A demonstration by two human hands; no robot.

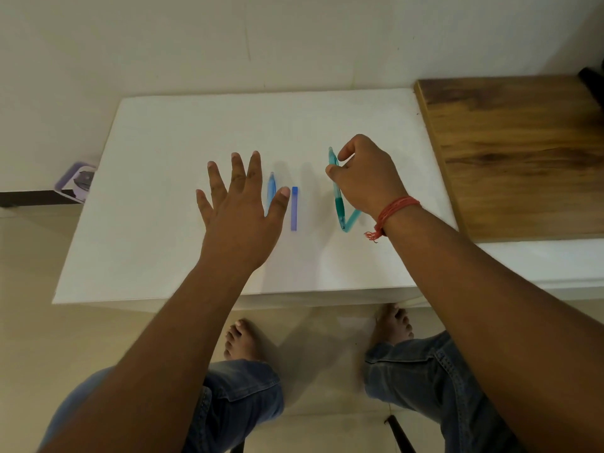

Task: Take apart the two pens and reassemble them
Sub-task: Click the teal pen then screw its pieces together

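On the white table (163, 191) my right hand (366, 178) pinches a teal pen (336, 191) between thumb and forefinger. A second teal piece (353, 219) slants out from under that hand and meets the pen's near end. My left hand (235, 204) hovers flat with spread, straight fingers and holds nothing. Just right of it lies a light blue pen part (272, 188), partly hidden by the thumb. A darker blue cap (294, 209) lies beside that, lengthwise toward me.
A wooden board (523, 152) lies along the table's right side. A purple-edged object (76, 181) sits off the table's left edge. My knees in jeans and bare feet are under the near edge. A wall stands behind the table.
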